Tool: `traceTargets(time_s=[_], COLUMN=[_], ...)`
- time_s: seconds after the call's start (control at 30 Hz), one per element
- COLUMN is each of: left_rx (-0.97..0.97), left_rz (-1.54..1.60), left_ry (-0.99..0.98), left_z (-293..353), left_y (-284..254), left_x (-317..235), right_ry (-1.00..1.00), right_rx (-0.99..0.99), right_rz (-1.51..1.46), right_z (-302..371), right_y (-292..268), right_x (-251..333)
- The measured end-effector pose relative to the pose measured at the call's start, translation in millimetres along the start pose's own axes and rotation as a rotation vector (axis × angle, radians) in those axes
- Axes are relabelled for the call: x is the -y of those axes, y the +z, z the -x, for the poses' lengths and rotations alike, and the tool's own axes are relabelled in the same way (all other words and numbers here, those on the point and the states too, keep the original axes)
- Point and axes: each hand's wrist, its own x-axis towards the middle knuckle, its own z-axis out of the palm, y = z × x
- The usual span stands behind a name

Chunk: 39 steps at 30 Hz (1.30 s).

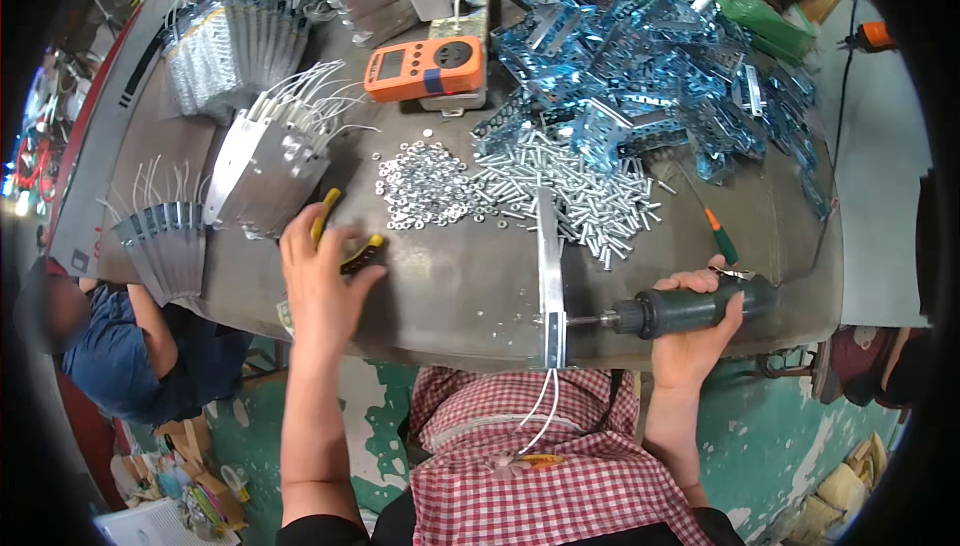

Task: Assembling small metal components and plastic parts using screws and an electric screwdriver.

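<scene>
My right hand [695, 331] is wrapped round a dark electric screwdriver [690, 308] that lies sideways on the table. Its bit points left and meets the black end piece of a long silver metal strip [550, 266], from which two white wires hang over the table edge. Off to the left, my left hand [325, 281] has its fingers and thumb apart. Beside those fingers lie yellow-and-black handled pliers [362, 254], partly hidden by the hand; whether the fingertips touch a handle I cannot tell. Beyond the strip spread a pile of silver screws [580, 186] and a heap of small nuts [425, 186].
Blue-filmed metal brackets [640, 66] are heaped at the far right. An orange meter [425, 68] stands at the back middle. Wired metal strips [270, 166] are stacked at the left. A green-and-orange screwdriver [720, 236] lies right of the screws. Another person [150, 346] sits at the left.
</scene>
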Motion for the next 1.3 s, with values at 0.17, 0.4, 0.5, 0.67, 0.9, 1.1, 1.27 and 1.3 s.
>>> traceTargets(time_s=[0.17,0.4,0.5,0.67,0.9,1.1,1.27,1.3], left_rx=[0.149,-0.172,0.003,0.083,0.037,-0.005,0.078,0.054], left_rz=[0.190,1.157,1.380,1.462,1.548,1.535,1.548,1.581], left_ry=[-0.139,-0.137,-0.065,0.021,-0.017,0.045,0.046,0.102], left_z=[4.6,15.2,8.2,-1.9,-3.4,-5.0,-7.2,-7.1], left_y=[3.9,2.5,3.9,7.0,2.5,8.7,6.2,9.9], left_x=[58.2,-42.3,-88.0,-117.6,-135.8,-141.5,-141.9,-141.7], right_ry=[0.038,0.050,0.066,0.056,0.040,0.020,0.055,0.034], right_rx=[0.031,0.028,0.020,0.019,0.119,0.270,0.257,0.207], right_rz=[-0.021,-0.015,-0.029,-0.015,-0.055,-0.074,-0.023,-0.012], right_z=[-2.4,-5.2,-4.5,-4.2,-6.9,-14.1,-14.8,-13.9], right_y=[1.4,1.9,7.2,7.2,7.0,9.1,7.4,7.1], right_x=[-3.1,-4.7,-7.9,-8.7,-4.4,-1.4,1.2,1.8])
